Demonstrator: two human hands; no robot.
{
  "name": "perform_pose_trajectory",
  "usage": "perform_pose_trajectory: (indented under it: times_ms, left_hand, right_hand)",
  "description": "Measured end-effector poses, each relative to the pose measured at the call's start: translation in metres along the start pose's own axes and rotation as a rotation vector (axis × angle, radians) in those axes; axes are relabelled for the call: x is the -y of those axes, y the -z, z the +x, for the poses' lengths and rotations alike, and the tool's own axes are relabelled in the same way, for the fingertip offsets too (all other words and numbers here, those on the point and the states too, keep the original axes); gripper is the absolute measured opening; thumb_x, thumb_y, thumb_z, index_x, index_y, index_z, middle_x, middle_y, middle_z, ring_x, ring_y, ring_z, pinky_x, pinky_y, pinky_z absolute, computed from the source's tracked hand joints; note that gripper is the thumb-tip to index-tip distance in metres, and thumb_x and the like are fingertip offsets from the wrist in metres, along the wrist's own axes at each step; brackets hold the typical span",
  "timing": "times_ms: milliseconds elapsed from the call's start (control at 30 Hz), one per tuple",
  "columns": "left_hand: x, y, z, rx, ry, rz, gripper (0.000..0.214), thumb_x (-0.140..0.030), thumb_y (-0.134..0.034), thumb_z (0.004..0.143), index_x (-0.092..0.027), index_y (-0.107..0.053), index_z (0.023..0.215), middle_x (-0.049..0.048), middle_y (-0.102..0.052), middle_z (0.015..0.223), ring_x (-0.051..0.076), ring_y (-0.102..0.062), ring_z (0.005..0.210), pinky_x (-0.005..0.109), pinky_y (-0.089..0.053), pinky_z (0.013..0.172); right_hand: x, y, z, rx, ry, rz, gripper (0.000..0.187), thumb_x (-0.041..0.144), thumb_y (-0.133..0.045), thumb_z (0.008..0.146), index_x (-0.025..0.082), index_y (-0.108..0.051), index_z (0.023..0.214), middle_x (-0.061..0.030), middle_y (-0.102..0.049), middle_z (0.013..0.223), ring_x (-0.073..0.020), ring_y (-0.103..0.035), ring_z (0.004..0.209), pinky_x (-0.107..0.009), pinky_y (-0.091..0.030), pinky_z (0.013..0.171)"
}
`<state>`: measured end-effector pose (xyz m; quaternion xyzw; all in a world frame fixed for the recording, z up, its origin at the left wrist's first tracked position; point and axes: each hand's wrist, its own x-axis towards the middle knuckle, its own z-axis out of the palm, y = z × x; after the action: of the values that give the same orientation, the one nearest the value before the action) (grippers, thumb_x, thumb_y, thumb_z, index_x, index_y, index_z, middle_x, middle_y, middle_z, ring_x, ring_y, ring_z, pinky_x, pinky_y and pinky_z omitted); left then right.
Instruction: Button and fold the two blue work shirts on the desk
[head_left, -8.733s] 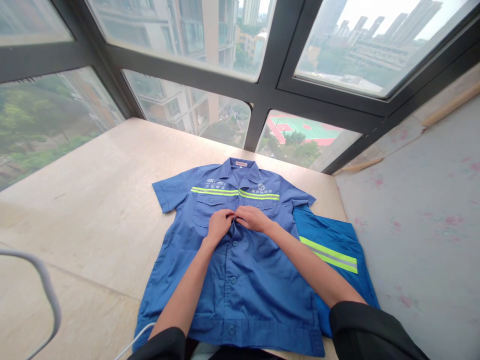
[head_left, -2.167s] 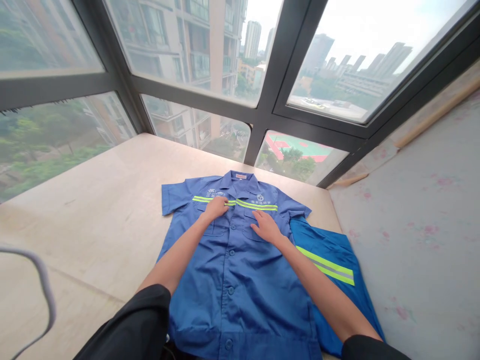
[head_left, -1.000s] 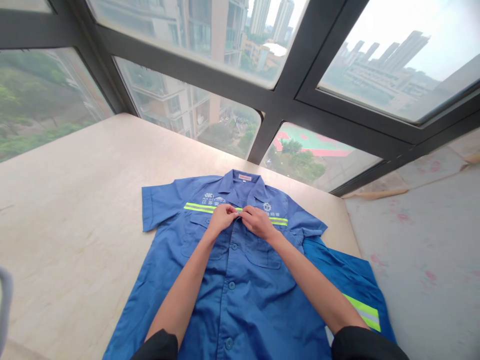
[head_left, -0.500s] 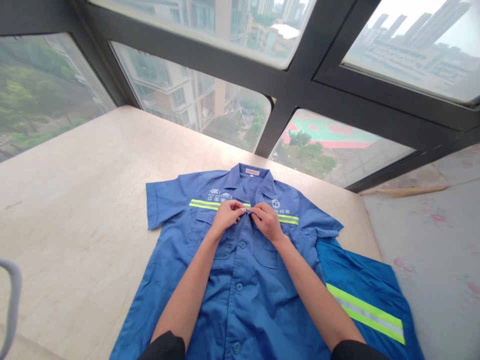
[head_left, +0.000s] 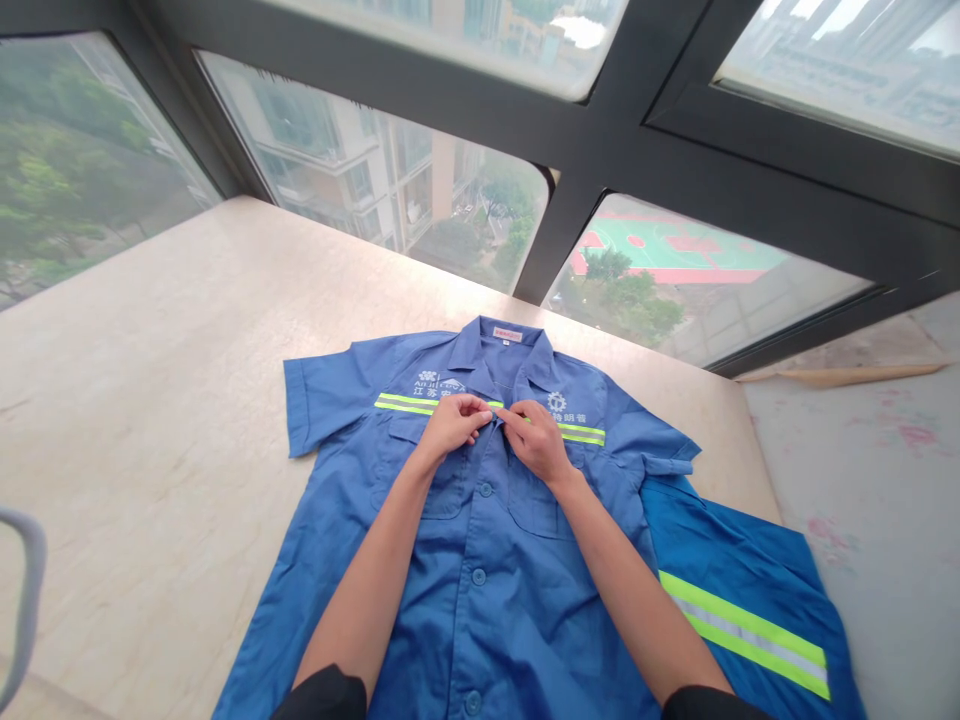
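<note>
A blue short-sleeved work shirt (head_left: pixel 427 600) lies face up, collar toward the window, with a yellow-green reflective stripe across its chest. At the upper front placket, my left hand (head_left: pixel 454 428) pinches the fabric edge between thumb and fingers. My right hand (head_left: pixel 537 440) is closed on the opposite edge, its fingertips meeting the left ones. Whatever small part sits between the fingertips, likely at a button position, is mostly covered. Lower down the placket, a button (head_left: pixel 486 490) and two more show fastened along the front.
Blue trousers or another garment (head_left: pixel 739 580) with a wide reflective band lie partly under the shirt at right. Everything rests on a pale marble-like sill (head_left: pixel 150 400). Dark window frames (head_left: pixel 600 140) rise behind. A grey curved object (head_left: pixel 30 600) is at the left edge.
Both hands stay at the same place on the placket, with only slight finger shifts. The camera view has moved a little closer and tilted down.
</note>
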<state>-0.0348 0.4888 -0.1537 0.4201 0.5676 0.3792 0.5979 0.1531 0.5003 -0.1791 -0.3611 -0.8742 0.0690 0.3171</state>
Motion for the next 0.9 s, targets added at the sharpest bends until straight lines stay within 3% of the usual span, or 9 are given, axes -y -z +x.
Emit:
perform_pose_trajectory:
  times_ms: [200, 500, 767, 900]
  left_hand:
    - [-0.0019, -0.0016, -0.0006, -0.015, 0.003, 0.002, 0.016, -0.024, -0.070, 0.072, -0.012, -0.066, 0.081, -0.0021, -0.058, 0.060, 0.006, -0.050, 0.044, 0.017, -0.043, 0.040]
    - [-0.0007, -0.0015, -0.0008, -0.009, 0.003, -0.017, 0.015, -0.022, -0.068, 0.072, -0.010, -0.066, 0.081, -0.0023, -0.057, 0.059, 0.007, -0.050, 0.044, 0.017, -0.043, 0.039]
    - [-0.0027, -0.0007, -0.0010, 0.006, 0.010, -0.042, 0.015, -0.020, -0.071, 0.071, -0.011, -0.067, 0.081, -0.0028, -0.058, 0.059, 0.007, -0.050, 0.043, 0.018, -0.044, 0.040]
    - [-0.0034, -0.0015, -0.0021, 0.010, 0.061, -0.112, 0.018, -0.021, -0.075, 0.070, -0.010, -0.068, 0.082, 0.0004, -0.064, 0.064, 0.008, -0.058, 0.051, 0.019, -0.050, 0.050]
  right_hand:
    - [0.0007, 0.0018, 0.0019, -0.033, 0.018, 0.019, 0.032, 0.019, -0.047, 0.097, 0.026, -0.071, 0.117, -0.0065, -0.058, 0.086, -0.0180, -0.053, 0.081, -0.031, -0.045, 0.074]
    - [-0.0039, -0.0015, 0.0008, -0.096, -0.014, 0.041, 0.019, 0.023, -0.056, 0.094, 0.020, -0.074, 0.093, -0.0055, -0.057, 0.077, -0.0176, -0.052, 0.075, -0.030, -0.044, 0.069]
    - [-0.0020, -0.0003, 0.0023, -0.029, 0.045, -0.039, 0.028, 0.017, -0.049, 0.097, 0.023, -0.071, 0.113, -0.0045, -0.053, 0.076, -0.0184, -0.047, 0.073, -0.031, -0.039, 0.068]
    - [0.0000, 0.0009, 0.0038, -0.008, 0.058, -0.051, 0.029, 0.016, -0.046, 0.098, 0.020, -0.071, 0.113, -0.0057, -0.055, 0.078, -0.0195, -0.048, 0.076, -0.032, -0.040, 0.069]
